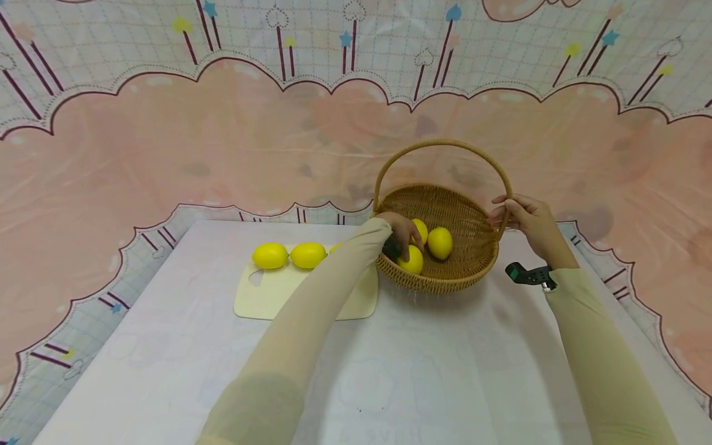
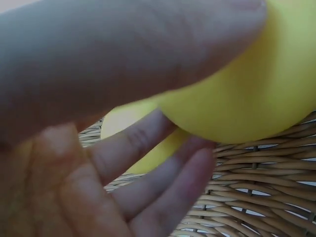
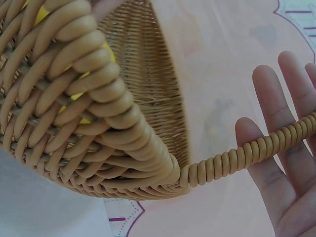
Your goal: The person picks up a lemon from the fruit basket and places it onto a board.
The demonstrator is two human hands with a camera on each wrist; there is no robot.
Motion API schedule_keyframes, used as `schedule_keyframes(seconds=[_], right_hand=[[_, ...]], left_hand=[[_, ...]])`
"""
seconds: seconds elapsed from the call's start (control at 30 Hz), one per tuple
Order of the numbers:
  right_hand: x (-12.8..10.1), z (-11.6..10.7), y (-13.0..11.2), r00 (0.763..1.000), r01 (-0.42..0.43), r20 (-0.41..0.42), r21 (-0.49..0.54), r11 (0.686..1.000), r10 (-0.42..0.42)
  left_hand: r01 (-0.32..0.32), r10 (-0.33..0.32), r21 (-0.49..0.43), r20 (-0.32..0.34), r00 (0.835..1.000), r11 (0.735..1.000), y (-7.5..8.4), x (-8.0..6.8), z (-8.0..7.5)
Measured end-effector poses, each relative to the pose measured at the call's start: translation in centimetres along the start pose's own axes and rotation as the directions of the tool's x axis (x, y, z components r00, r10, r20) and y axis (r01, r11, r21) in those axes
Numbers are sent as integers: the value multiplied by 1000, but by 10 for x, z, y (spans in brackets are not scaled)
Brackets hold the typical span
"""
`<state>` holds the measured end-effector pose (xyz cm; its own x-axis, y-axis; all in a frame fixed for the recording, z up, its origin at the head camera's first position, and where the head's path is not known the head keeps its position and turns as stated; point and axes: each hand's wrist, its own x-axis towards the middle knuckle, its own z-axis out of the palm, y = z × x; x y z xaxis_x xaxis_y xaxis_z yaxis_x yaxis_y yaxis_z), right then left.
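Observation:
My left hand [image 1: 407, 230] reaches into a tan wicker basket [image 1: 439, 285] and holds a yellow lemon [image 1: 410, 260] near its front left rim. In the left wrist view the thumb lies over that lemon [image 2: 266, 94], and the other fingers are behind it. Two more lemons sit in the basket, one partly behind the hand and one lemon [image 1: 440, 243] in plain sight. On the basket's right side, my right hand [image 1: 528, 222] holds the handle [image 1: 445, 143] near its base. The right wrist view shows nearly straight fingers behind the handle; the thumb is hidden there.
Left of the basket lies a cream cutting board [image 1: 253, 303] on the white table [image 1: 389, 395]. A lemon [image 1: 269, 255] and another lemon [image 1: 308, 254] lie along its back edge, with a third mostly covered by the left sleeve. A patterned cloth [image 1: 250, 148] hangs behind.

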<state>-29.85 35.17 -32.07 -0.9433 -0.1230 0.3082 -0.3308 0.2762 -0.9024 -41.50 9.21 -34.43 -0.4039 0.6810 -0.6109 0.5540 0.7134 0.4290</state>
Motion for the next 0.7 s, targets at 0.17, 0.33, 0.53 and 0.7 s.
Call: schedule_keyframes(seconds=[0.17, 0.33, 0.53, 0.7], right_hand=[[0, 0, 0, 1000, -1, -4, -16, 1000, 1], [0, 0, 1, 1000, -1, -7, -5, 1000, 1], [0, 0, 0, 1000, -2, -6, 9, 1000, 2], [1, 0, -1, 1000, -3, -3, 36, 999, 3]], left_hand=[[5, -6, 124, 7, 1000, 992, 1, -3, 1], [9, -4, 100, -42, 999, 995, 2, -5, 4], [-32, 28, -31, -127, 991, 999, 6, -9, 8], [-57, 43, -107, -132, 990, 993, 8, -8, 7]])
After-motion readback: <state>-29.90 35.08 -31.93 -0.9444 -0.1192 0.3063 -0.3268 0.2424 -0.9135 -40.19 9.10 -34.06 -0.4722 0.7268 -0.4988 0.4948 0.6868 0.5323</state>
